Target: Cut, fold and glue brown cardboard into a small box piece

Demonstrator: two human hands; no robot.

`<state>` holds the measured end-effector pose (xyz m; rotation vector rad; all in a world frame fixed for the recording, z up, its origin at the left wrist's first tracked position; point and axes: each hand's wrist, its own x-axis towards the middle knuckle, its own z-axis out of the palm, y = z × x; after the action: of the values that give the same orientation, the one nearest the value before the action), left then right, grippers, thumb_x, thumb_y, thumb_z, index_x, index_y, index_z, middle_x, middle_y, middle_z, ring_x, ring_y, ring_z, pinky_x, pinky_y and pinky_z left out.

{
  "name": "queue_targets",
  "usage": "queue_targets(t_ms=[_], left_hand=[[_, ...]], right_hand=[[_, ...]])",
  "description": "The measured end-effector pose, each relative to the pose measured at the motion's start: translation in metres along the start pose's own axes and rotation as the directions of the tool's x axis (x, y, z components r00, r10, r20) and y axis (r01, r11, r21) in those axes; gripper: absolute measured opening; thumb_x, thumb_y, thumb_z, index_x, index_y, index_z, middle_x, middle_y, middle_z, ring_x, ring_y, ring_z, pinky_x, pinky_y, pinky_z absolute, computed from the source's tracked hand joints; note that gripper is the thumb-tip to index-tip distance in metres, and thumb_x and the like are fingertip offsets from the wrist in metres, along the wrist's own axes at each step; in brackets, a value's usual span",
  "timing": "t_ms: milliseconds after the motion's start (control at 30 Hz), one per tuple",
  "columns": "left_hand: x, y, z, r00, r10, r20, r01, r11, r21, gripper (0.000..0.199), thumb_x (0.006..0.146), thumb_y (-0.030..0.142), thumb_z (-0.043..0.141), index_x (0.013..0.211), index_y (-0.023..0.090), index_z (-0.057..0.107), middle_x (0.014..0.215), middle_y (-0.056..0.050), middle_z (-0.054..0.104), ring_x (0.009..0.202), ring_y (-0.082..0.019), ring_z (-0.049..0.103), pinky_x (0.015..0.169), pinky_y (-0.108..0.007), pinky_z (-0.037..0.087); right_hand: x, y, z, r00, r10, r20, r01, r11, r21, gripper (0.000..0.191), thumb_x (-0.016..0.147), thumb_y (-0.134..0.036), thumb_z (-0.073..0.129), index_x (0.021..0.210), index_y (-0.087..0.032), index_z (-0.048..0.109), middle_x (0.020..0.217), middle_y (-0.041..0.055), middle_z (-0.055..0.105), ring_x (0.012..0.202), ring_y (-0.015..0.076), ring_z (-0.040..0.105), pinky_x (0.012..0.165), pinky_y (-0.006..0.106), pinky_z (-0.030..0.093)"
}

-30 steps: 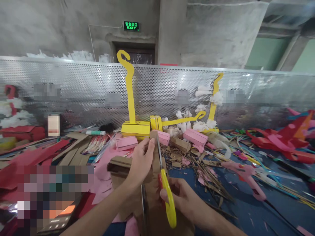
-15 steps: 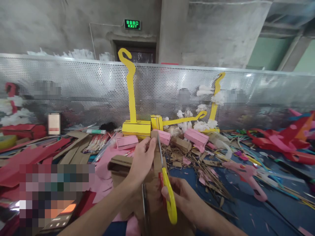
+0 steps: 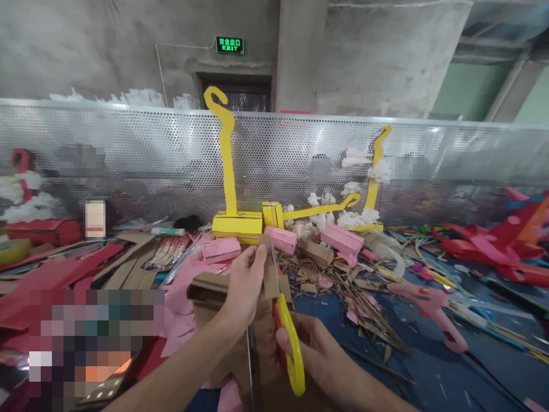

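Note:
My left hand (image 3: 242, 289) pinches a narrow brown cardboard strip (image 3: 270, 277) between thumb and fingers, holding it upright. Scissors (image 3: 294, 346) with a yellow and a red handle are gripped in my right hand (image 3: 315, 346). Their blades lie along the right edge of the strip, close to my left thumb. Below both hands is a larger brown cardboard piece (image 3: 223, 349), with a folded cardboard part (image 3: 206, 289) left of my left wrist. How far apart the blades are, I cannot tell.
Behind my hands stand a yellow box with a hooked neck (image 3: 237, 224) and small pink boxes (image 3: 222, 249). Cardboard scraps (image 3: 306, 274) lie to the right, near a pink glue gun (image 3: 433, 309) with a cord. Red paper (image 3: 64, 280) is piled left. A perforated metal panel (image 3: 171, 154) closes the back.
The scissors and the cardboard strip have shifted slightly left, and the strip's top sits a little lower. Both hands keep their grips.

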<state>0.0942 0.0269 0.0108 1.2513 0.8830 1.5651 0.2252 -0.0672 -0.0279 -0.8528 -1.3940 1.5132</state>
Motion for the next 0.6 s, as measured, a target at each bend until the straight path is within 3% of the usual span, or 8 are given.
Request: queue_targets(t_ms=[400, 600], left_hand=[[0.004, -0.008, -0.005, 0.997, 0.07, 0.034, -0.074, 0.991, 0.114, 0.038, 0.087, 0.054, 0.064, 0.074, 0.018, 0.057, 0.069, 0.002, 0.058, 0.064, -0.014, 0.052, 0.058, -0.021, 0.041], [0.003, -0.004, -0.005, 0.998, 0.029, 0.062, -0.038, 0.989, 0.14, 0.039, 0.088, 0.056, 0.062, 0.075, 0.019, 0.056, 0.061, 0.005, 0.053, 0.049, -0.01, 0.045, 0.046, -0.02, 0.034]], right_hand=[[-0.005, -0.003, 0.006, 0.999, 0.013, -0.029, -0.013, 1.0, 0.02, 0.054, 0.081, -0.068, 0.071, 0.083, -0.014, 0.065, 0.074, 0.0025, 0.066, 0.068, 0.0135, 0.059, 0.065, 0.024, 0.046], [0.001, 0.008, 0.007, 0.987, 0.074, -0.145, -0.036, 0.968, 0.249, 0.052, 0.067, -0.058, 0.088, 0.084, -0.016, 0.066, 0.069, -0.0016, 0.065, 0.057, 0.011, 0.06, 0.056, 0.022, 0.048]])
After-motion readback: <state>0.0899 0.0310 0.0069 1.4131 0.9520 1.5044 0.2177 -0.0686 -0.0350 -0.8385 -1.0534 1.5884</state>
